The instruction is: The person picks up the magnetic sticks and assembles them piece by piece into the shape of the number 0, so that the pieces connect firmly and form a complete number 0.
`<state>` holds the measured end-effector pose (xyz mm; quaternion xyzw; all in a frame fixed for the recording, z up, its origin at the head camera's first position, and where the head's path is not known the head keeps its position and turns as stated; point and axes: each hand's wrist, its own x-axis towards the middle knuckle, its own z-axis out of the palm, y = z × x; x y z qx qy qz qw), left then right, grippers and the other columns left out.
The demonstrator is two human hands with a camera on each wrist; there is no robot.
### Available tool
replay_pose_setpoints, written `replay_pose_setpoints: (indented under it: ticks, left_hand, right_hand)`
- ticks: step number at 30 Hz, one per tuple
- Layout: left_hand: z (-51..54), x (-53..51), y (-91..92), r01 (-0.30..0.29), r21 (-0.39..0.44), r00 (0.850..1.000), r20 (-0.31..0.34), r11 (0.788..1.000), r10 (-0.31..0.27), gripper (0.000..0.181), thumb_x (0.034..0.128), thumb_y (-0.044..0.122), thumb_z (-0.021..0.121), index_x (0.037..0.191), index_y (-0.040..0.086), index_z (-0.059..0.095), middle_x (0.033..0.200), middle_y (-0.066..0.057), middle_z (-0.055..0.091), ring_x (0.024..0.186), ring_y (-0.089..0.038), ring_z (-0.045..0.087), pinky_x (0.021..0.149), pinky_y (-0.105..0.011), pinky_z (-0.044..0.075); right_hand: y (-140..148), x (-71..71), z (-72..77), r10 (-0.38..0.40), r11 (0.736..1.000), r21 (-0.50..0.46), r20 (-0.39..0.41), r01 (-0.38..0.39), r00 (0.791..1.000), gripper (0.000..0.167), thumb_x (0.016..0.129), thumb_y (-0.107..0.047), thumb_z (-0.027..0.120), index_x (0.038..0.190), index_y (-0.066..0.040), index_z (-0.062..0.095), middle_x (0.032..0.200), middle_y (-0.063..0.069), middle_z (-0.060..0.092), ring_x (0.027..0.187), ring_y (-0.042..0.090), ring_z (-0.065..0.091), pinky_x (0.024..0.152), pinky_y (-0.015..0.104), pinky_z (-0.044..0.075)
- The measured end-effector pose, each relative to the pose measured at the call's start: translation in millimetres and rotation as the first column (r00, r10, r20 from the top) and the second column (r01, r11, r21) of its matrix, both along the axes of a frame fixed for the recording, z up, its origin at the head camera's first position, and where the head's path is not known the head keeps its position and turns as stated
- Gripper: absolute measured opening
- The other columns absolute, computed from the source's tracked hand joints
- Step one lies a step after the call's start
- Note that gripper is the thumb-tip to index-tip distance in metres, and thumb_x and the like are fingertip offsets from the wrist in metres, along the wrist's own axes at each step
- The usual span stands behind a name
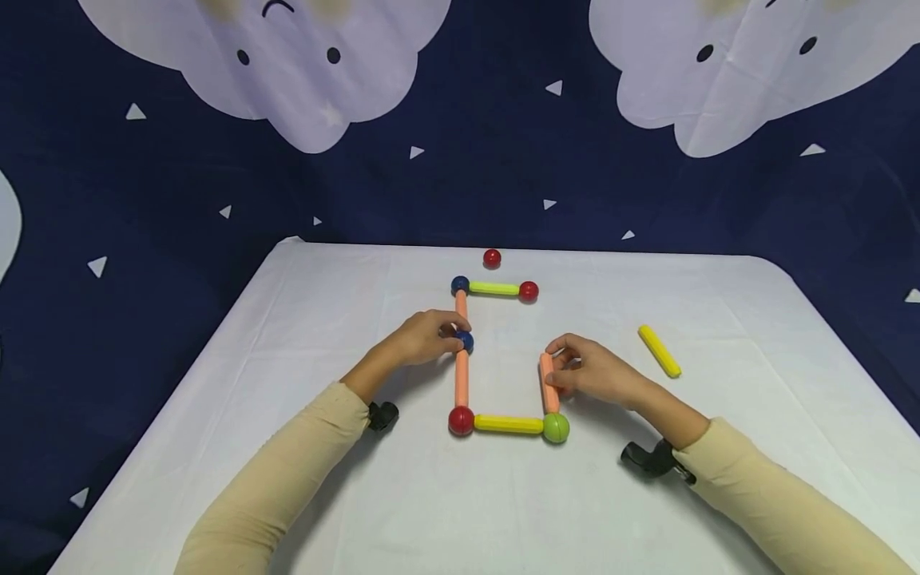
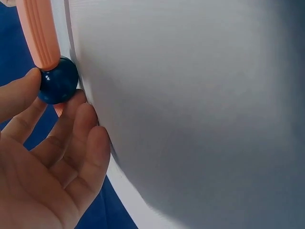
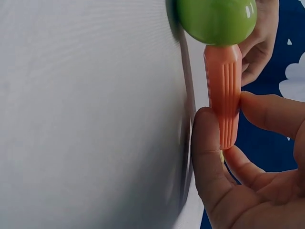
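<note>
My left hand [image 1: 424, 337] pinches a blue ball [image 2: 59, 81] between thumb and fingers. That ball joins two orange sticks in a line, the nearer orange stick [image 1: 461, 379] running to a red ball [image 1: 461, 421]. From the red ball a yellow stick [image 1: 509, 424] leads right to a green ball [image 1: 556, 427]. An orange stick [image 3: 224, 95] stretches away from the green ball, and my right hand [image 1: 592, 369] holds it between thumb and fingers near its free end. At the far end, another blue ball [image 1: 460, 285] carries a lime stick [image 1: 494, 288] tipped by a red ball [image 1: 529, 291].
A loose yellow stick [image 1: 659, 351] lies to the right of my right hand. Behind the joined pieces sits a loose red ball [image 1: 492, 258]. Everything rests on a white-covered table [image 1: 345, 503], with a dark blue cloud-patterned cloth [image 1: 489, 184] beyond its far edge.
</note>
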<state>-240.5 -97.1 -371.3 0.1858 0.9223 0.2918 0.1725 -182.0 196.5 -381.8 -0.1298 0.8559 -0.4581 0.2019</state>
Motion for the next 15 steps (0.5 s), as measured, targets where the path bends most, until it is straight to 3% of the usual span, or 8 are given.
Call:
replay_pose_setpoints:
  ticks: [8, 12, 15]
  left_hand:
    - [1.7, 0.0, -1.1, 0.002, 0.001, 1.000, 0.015, 1.000, -0.002, 0.029, 0.0955, 0.019, 0.064, 0.125, 0.018, 0.066, 0.117, -0.011, 0.069, 0.094, -0.021, 0.061, 0.073, -0.026, 0.048]
    - [0.9, -0.4, -2.4, 0.005, 0.012, 1.000, 0.010, 1.000, -0.005, 0.029, 0.0953, 0.019, 0.064, 0.124, 0.018, 0.066, 0.116, -0.011, 0.070, 0.094, -0.021, 0.061, 0.074, -0.026, 0.048]
    - [0.6, -0.7, -2.5, 0.010, 0.022, 1.000, 0.015, 1.000, -0.011, 0.029, 0.0953, 0.020, 0.064, 0.124, 0.018, 0.066, 0.117, -0.011, 0.069, 0.095, -0.021, 0.061, 0.074, -0.027, 0.048]
  right_hand:
    - [5, -15.7, 2.4, -0.004, 0.993, 0.119, -0.002, 0.004, 1.000, 0.047, 0.093, -0.016, 0.062, 0.134, 0.002, 0.048, 0.106, 0.016, 0.062, 0.075, 0.015, 0.063, 0.068, 0.030, 0.053]
    - [8, -36.2, 8.6, -0.078, 0.977, 0.190, -0.103, 0.097, 0.992, 0.042, 0.095, -0.020, 0.061, 0.132, 0.000, 0.054, 0.104, 0.018, 0.064, 0.069, 0.017, 0.061, 0.063, 0.029, 0.050]
    - [8, -52.4, 15.0, -0.140, 0.962, 0.205, -0.206, 0.183, 0.969, 0.037, 0.096, -0.020, 0.060, 0.127, 0.000, 0.059, 0.102, 0.019, 0.065, 0.071, 0.018, 0.061, 0.062, 0.027, 0.048]
